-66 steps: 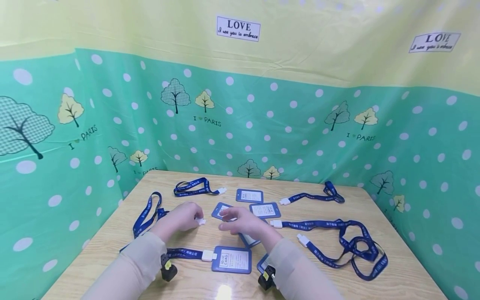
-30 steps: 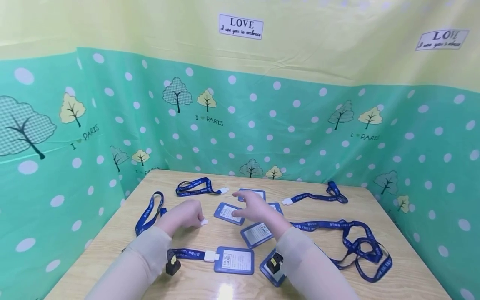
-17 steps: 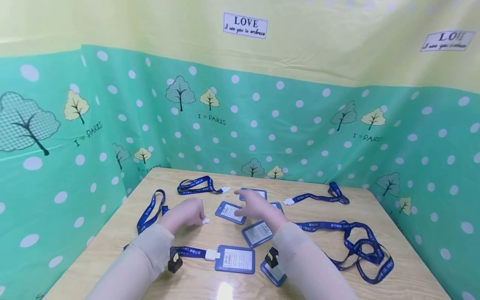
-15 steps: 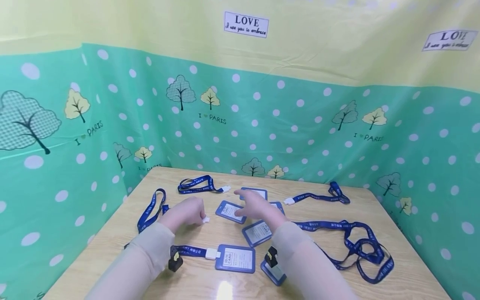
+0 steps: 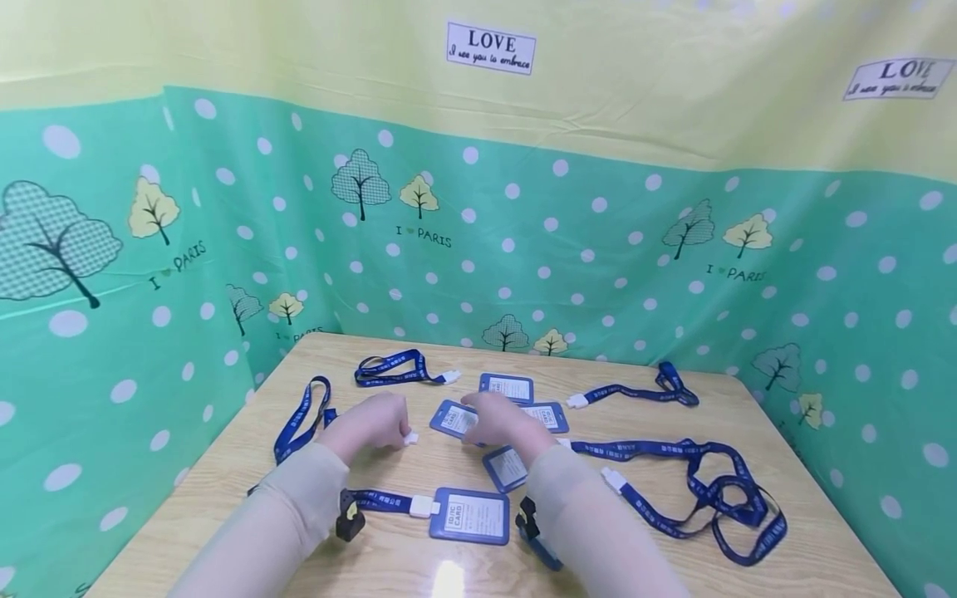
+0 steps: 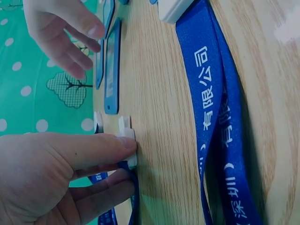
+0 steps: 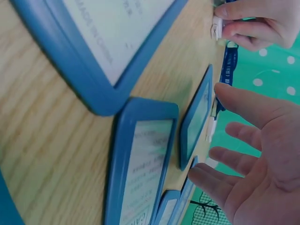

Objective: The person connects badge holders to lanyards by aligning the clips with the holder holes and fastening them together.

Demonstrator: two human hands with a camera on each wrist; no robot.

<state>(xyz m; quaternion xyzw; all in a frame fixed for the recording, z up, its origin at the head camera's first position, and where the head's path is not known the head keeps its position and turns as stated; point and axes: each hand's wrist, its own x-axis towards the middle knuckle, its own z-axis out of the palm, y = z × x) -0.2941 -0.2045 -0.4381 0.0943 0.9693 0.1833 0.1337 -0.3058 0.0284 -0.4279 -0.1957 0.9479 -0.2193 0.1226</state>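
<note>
We're working at a wood table, dotty curtain hanging behind, cards sitting in blue holders. Our left hand is pinching a clip left of those; our right hand is hovering by them, fingers loose.

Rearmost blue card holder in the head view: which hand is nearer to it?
Right. The right hand hovers just in front of the card holder; the left hand is farther off, to its left, pinching a white clip.

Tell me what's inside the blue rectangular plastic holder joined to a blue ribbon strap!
The holder has a white rectangular paper-like insert reading "ID/IC CARD", with smaller print. Its back, and anything behind it, is covered.
</note>
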